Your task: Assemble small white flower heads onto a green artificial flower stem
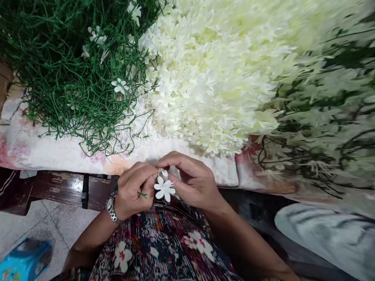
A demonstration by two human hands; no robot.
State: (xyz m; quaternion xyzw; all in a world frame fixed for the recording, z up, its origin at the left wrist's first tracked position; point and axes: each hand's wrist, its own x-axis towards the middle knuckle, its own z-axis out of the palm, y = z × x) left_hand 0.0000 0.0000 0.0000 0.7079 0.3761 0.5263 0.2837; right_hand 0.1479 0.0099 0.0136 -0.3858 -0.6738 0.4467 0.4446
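Observation:
Both hands meet just in front of the table edge. My left hand [137, 190], with a silver watch at the wrist, is closed round a green stem [142, 194] whose tip pokes out between the fingers. A white five- or six-petalled flower [164, 189] sits between the hands, beside the left fingertips. My right hand [191, 180] pinches a small white blossom [163, 172] between thumb and index finger, against the left fingertips. How the stem joins the flowers is hidden by the fingers.
A heap of green stems [73, 70] lies at the back left. Beside it is a large pile of cream-white flowers [211, 86]. Finished-looking flower sprays [328, 117] lie at the right on the floral cloth [73, 154]. A blue plastic stool [25, 259] stands at the lower left.

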